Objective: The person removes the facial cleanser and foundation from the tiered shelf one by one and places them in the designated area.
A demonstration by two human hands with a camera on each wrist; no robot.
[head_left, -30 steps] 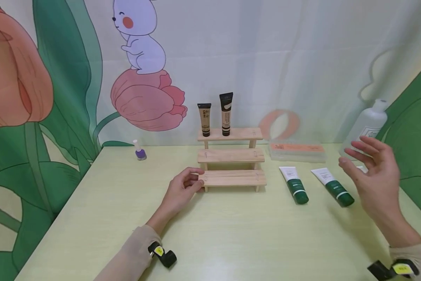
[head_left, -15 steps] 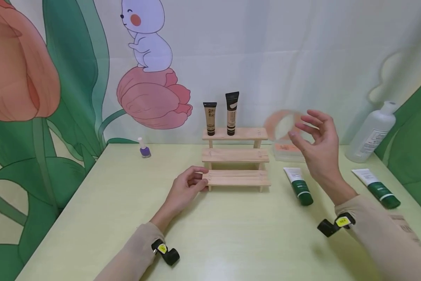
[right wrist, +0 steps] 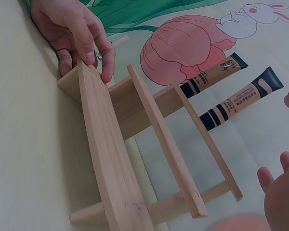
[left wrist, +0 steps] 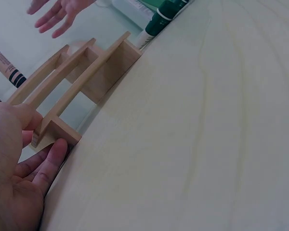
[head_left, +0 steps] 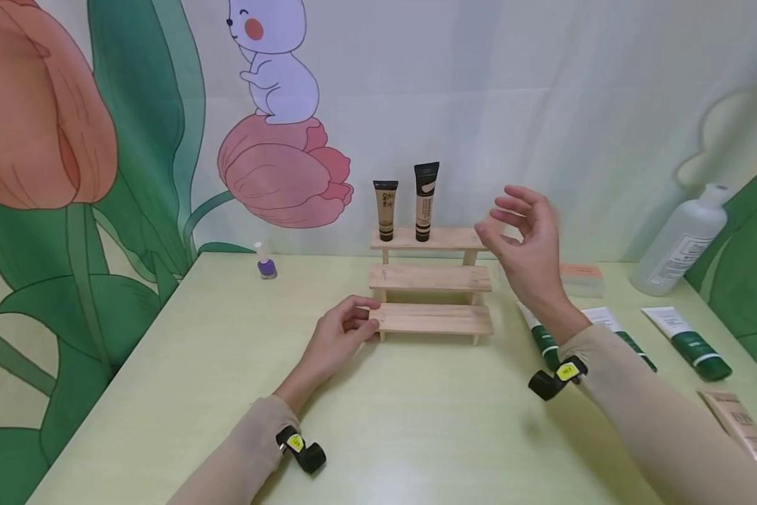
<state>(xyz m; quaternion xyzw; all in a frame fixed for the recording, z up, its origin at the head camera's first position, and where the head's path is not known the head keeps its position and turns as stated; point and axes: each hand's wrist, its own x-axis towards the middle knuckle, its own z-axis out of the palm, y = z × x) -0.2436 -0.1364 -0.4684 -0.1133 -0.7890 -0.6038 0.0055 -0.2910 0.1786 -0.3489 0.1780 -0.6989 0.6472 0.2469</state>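
A three-step wooden display stand [head_left: 430, 278] stands mid-table. My left hand [head_left: 337, 337] grips the left end of its lowest step; in the left wrist view the thumb [left wrist: 26, 115] lies on top and fingertips [left wrist: 58, 149] reach underneath. Two small black-capped cosmetic tubes stand upright on the top step: a shorter tan tube [head_left: 386, 212] at the left and a taller beige tube [head_left: 423, 203] beside it. My right hand [head_left: 530, 249] hovers by the top step's right end, thumb and fingers spread apart, holding nothing. It hides part of a clear plastic case [head_left: 583, 280] behind.
Right of the stand lie three green-and-white tubes, one [head_left: 690, 344] farthest right and two partly behind my right arm. A beige tube [head_left: 739, 424] lies nearer. A white bottle [head_left: 681, 238] stands back right, and a purple nail polish bottle [head_left: 266, 266] back left.
My right hand has moved left from beside the white bottle to the stand's upper right. My left hand keeps its grip on the stand. The view has shifted slightly right.
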